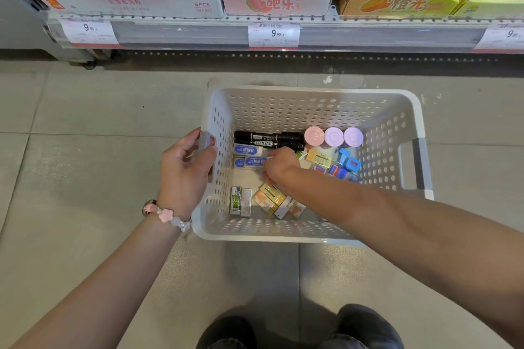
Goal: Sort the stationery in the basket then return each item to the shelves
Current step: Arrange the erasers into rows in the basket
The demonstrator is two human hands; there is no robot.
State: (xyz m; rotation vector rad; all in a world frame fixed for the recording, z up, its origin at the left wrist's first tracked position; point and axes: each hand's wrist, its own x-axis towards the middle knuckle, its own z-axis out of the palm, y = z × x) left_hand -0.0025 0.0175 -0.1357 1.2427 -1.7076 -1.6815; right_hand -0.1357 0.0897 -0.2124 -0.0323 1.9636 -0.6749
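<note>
Now, basket (312,105): on the floor below the shelves.
Left hand (181,170): fingers curled round the basket's left handle.
Right hand (279,166): inside, pinching a blue-and-white eraser (249,162); fingertips partly hidden.
Risk: neighbouring erasers may lift too, or the sorted groups scatter.

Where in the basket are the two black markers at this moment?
In the head view, the black markers lie side by side at the far end of the basket, left of three round pastel lids and just beyond the right hand.
</note>
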